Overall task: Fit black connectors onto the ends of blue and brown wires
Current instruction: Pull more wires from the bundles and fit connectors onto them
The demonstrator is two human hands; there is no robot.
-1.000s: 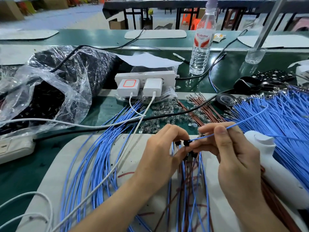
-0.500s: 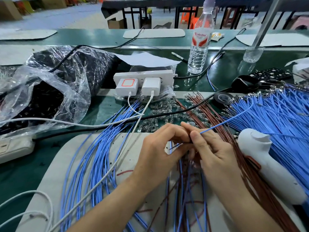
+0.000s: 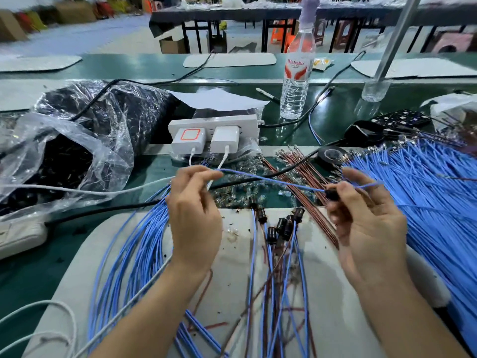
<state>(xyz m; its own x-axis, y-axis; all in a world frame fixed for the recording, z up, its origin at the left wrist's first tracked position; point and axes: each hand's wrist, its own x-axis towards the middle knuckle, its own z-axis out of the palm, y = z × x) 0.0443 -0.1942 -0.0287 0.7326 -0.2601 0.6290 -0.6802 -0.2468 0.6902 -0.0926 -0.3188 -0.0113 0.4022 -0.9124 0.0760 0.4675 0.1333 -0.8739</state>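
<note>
My left hand (image 3: pixel 195 215) pinches one end of a single blue wire (image 3: pixel 271 180) that runs taut across to my right hand (image 3: pixel 361 218). The right hand's thumb and fingers pinch a small black connector (image 3: pixel 331 194) threaded on that wire. Several finished wires with black connectors (image 3: pixel 281 226) lie on the grey mat (image 3: pixel 335 319) between my hands. A bundle of blue wires (image 3: pixel 134 249) fans out on the left. A big pile of blue wires (image 3: pixel 426 192) lies on the right. Brown wires (image 3: pixel 299 166) lie behind the mat.
A clear plastic bag (image 3: pixel 85 143) of black parts sits at left. A white power strip (image 3: pixel 214 133) with two chargers stands at centre back. A water bottle (image 3: pixel 296 81) stands behind it. Black tape roll (image 3: pixel 331 155) and cables cross the green table.
My hands were together over the mat; they have moved apart and lifted, stretching the blue wire between them, with the black connector now in the right hand.
</note>
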